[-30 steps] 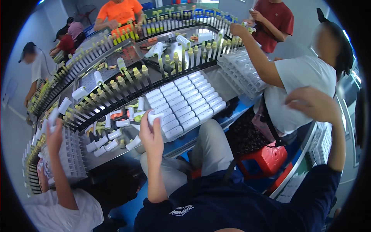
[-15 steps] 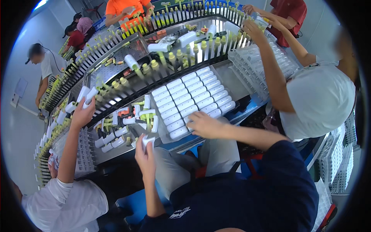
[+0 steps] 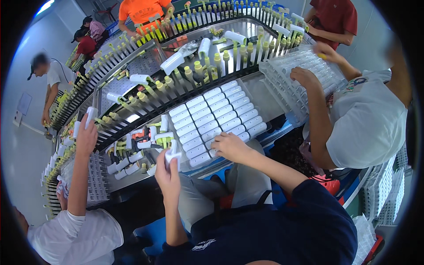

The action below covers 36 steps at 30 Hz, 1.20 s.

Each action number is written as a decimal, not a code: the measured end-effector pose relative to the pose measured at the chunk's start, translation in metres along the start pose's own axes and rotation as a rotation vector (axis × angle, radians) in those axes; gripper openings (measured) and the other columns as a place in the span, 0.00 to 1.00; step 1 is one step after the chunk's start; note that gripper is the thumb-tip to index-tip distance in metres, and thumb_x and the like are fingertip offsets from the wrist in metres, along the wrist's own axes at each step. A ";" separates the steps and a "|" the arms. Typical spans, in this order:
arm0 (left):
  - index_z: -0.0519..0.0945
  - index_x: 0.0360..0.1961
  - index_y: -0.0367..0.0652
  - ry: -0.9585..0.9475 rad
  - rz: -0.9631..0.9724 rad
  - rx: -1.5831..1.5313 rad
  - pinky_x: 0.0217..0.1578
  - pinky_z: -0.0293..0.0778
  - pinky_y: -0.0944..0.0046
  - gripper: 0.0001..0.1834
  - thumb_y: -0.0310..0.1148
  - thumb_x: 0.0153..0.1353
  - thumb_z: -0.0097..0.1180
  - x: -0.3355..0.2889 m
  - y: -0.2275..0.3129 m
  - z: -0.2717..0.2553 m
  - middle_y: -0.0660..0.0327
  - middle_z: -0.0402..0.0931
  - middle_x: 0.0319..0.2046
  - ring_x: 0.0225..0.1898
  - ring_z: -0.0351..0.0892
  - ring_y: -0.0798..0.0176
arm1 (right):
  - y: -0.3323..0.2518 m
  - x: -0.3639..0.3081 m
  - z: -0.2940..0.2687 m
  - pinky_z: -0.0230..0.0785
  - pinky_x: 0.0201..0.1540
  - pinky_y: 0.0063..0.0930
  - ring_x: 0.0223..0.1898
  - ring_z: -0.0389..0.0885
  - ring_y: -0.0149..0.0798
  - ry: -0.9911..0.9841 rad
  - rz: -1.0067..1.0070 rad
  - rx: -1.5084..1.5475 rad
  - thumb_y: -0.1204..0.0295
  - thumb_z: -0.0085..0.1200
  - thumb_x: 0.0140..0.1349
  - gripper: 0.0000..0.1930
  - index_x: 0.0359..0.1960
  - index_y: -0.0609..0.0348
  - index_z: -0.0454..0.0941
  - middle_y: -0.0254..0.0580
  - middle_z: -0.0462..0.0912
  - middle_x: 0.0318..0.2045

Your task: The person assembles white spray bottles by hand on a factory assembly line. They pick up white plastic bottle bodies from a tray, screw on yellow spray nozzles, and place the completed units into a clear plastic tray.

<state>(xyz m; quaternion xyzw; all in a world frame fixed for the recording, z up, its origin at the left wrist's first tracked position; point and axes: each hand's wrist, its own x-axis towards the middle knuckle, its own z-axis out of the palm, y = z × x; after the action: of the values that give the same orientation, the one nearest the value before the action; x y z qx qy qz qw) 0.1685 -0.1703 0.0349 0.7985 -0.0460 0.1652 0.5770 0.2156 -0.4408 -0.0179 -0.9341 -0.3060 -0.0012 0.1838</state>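
Note:
My left hand (image 3: 168, 176) is closed around a white plastic casing (image 3: 173, 155), held upright just left of a clear tray (image 3: 206, 163). In that tray lie rows of rounded white casings (image 3: 204, 120), each with a small dark mark on top. Over the tray's near edge, my right hand (image 3: 232, 147) has its fingers bent down onto a white casing (image 3: 213, 153) at the near end of a column. The fingertips partly cover this piece. Left of the tray is a pile of loose white casings (image 3: 132, 169) with yellow-green and orange parts.
Behind the tray curves a black conveyor rack (image 3: 176, 88) with yellow-green pegs, some bearing white casings. A co-worker's raised hand (image 3: 86, 137) holds white pieces at left. To the right, another co-worker's hands are at stacked clear trays (image 3: 304, 66). More stacked trays (image 3: 384, 185) stand at far right.
My right hand has lowered slightly onto the tray's near end, where a casing now shows under its fingers. My left hand has shifted slightly right. The rack's pieces and the co-workers' hands have moved.

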 end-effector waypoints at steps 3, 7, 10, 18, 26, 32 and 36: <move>0.78 0.62 0.35 -0.028 0.117 -0.115 0.48 0.76 0.67 0.18 0.28 0.75 0.59 0.042 0.029 0.036 0.56 0.82 0.47 0.45 0.79 0.69 | -0.011 -0.008 0.007 0.74 0.52 0.45 0.54 0.80 0.47 0.077 0.005 -0.127 0.72 0.66 0.59 0.17 0.50 0.56 0.81 0.44 0.81 0.50; 0.79 0.59 0.35 -0.073 0.269 -0.283 0.39 0.75 0.70 0.17 0.29 0.73 0.64 0.107 0.081 0.092 0.60 0.83 0.41 0.39 0.78 0.74 | -0.010 -0.010 0.020 0.73 0.56 0.44 0.57 0.78 0.48 0.119 0.037 -0.113 0.74 0.70 0.55 0.23 0.54 0.56 0.79 0.42 0.80 0.50; 0.80 0.55 0.35 -0.116 0.341 -0.301 0.38 0.77 0.66 0.17 0.35 0.73 0.65 0.155 0.108 0.136 0.54 0.84 0.37 0.35 0.82 0.68 | -0.008 -0.013 0.017 0.72 0.56 0.45 0.56 0.79 0.50 0.128 0.019 -0.069 0.76 0.68 0.55 0.24 0.55 0.56 0.78 0.44 0.81 0.49; 0.81 0.52 0.36 -0.067 0.479 0.018 0.49 0.79 0.43 0.24 0.48 0.69 0.63 0.269 0.108 0.233 0.41 0.87 0.43 0.47 0.86 0.33 | -0.027 -0.034 -0.037 0.72 0.59 0.49 0.53 0.81 0.57 0.404 0.028 0.282 0.77 0.65 0.63 0.21 0.57 0.62 0.75 0.54 0.82 0.49; 0.81 0.54 0.38 -0.224 0.324 0.543 0.52 0.81 0.40 0.25 0.51 0.72 0.59 0.337 0.085 0.253 0.39 0.87 0.48 0.51 0.87 0.36 | -0.021 -0.064 -0.063 0.74 0.57 0.49 0.54 0.81 0.62 0.434 0.198 0.376 0.76 0.64 0.68 0.24 0.63 0.63 0.72 0.57 0.82 0.51; 0.79 0.52 0.41 -0.075 0.521 0.862 0.43 0.83 0.41 0.25 0.53 0.70 0.59 0.331 0.047 0.235 0.46 0.86 0.43 0.46 0.88 0.42 | -0.005 -0.076 -0.062 0.76 0.56 0.46 0.54 0.82 0.63 0.470 0.296 0.406 0.73 0.63 0.70 0.24 0.65 0.63 0.72 0.59 0.81 0.53; 0.79 0.51 0.45 0.047 0.621 0.905 0.37 0.83 0.44 0.25 0.55 0.68 0.59 0.322 0.030 0.200 0.51 0.85 0.38 0.41 0.88 0.45 | -0.007 -0.074 -0.051 0.76 0.56 0.43 0.53 0.82 0.62 0.506 0.300 0.394 0.74 0.62 0.70 0.22 0.64 0.65 0.74 0.59 0.81 0.52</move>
<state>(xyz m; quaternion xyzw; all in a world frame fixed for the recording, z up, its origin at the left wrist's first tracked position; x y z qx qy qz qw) 0.5054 -0.3298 0.1079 0.9120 -0.1909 0.3488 0.1011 0.1568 -0.4956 0.0232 -0.8853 -0.1046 -0.1463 0.4288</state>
